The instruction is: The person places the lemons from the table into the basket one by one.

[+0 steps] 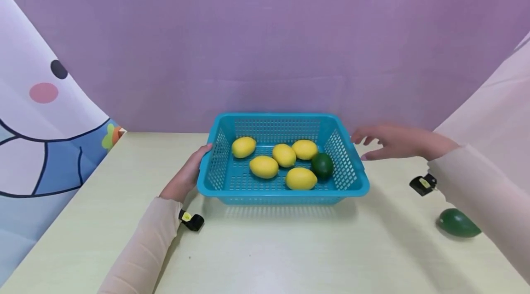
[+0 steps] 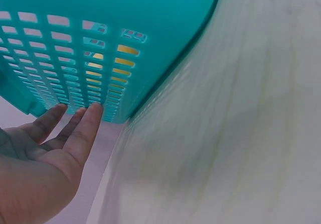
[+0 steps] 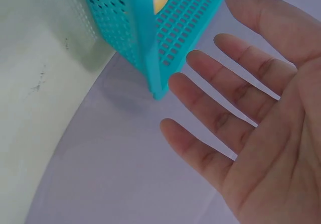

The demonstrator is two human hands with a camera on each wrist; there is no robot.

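Observation:
A blue perforated plastic basket (image 1: pixel 281 193) stands on the table with several yellow lemons (image 1: pixel 263 167) and one dark green avocado (image 1: pixel 322 166) inside. My left hand (image 1: pixel 187 175) touches its left side near the rim. In the left wrist view, the straight fingers (image 2: pixel 84 133) rest against the holed outer wall (image 2: pixel 75 48). My right hand (image 1: pixel 391 141) is just off the basket's right end, fingers spread and holding nothing. From the right wrist, a gap shows between those fingertips (image 3: pixel 180 83) and the basket's rim (image 3: pixel 144 43).
Another dark green avocado (image 1: pixel 458 223) lies on the table at the right, partly behind the right sleeve (image 1: pixel 476 193). A purple cloth (image 1: pixel 273 45) hangs behind the pale table (image 1: pixel 265 252). At the left hangs a cartoon-printed cloth (image 1: pixel 41 156).

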